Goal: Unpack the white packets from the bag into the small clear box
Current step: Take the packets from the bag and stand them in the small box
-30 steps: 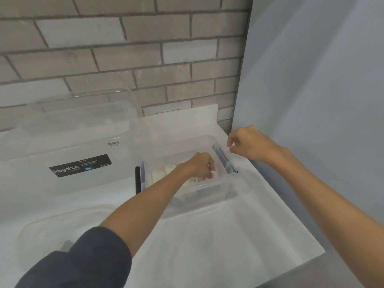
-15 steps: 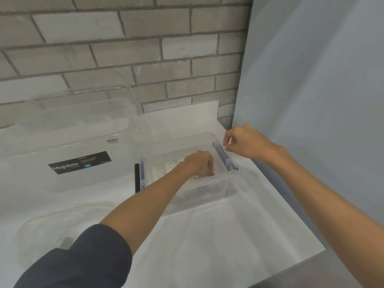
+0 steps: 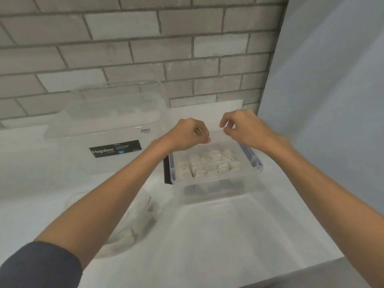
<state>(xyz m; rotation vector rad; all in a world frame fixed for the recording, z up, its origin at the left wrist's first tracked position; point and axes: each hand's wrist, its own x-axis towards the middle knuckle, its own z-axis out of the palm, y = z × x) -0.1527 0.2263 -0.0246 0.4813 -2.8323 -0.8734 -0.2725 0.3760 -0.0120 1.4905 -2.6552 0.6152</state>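
Note:
The small clear box (image 3: 216, 191) with blue side clips stands on the white counter, and rows of several white packets (image 3: 207, 165) lie inside it. My left hand (image 3: 188, 135) hovers above the box's far left corner with its fingers curled, and I see nothing in it. My right hand (image 3: 242, 126) hovers just to the right of it, above the far edge, fingers also curled with no visible object. The two hands are a small gap apart. The clear bag (image 3: 128, 229), holding more white packets, lies crumpled on the counter under my left forearm.
A large clear Megabox bin (image 3: 87, 163) stands to the left against the brick wall. A grey panel (image 3: 324, 100) closes off the right side. The counter's front edge (image 3: 270, 269) runs diagonally at lower right. A thin white sheet (image 3: 207, 109) leans on the wall behind the box.
My left hand has come up out of the small box and my right hand has left the box's right rim. Both now hover over its far edge, and the packets show.

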